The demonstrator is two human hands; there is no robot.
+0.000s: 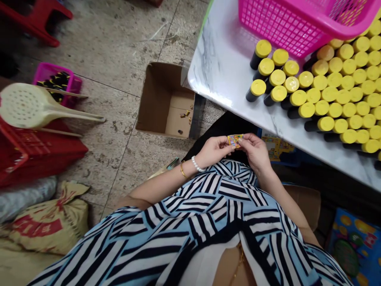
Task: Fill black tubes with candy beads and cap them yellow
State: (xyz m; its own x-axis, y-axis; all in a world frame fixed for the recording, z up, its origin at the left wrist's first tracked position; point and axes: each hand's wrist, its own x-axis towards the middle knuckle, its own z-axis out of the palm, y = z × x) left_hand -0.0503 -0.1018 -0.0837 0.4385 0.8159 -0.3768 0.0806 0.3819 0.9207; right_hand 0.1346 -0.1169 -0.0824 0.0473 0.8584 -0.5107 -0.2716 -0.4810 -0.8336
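Close to my lap, both hands grip a small printed label (pixel 235 140), yellow with coloured pictures. My left hand (pixel 214 151), with a bead bracelet at the wrist, is closed on the label's left end. The fingers of my right hand (pixel 255 153) pinch its right side and cover part of it. Just beyond my hands, on the marbled white table (pixel 220 59), stand many black tubes with yellow caps (pixel 330 94). Below the table corner, an open cardboard box (pixel 157 99) on the floor holds several small yellow-and-black pieces.
A pink basket (pixel 276 28) stands on the table behind the tubes. To the left are a cream plastic stool (pixel 24 105), a red crate (pixel 50 153), a small pink basket of black-and-yellow pieces (pixel 76 85) and a tied sack (pixel 56 222). A blue printed package (pixel 354 242) lies at lower right.
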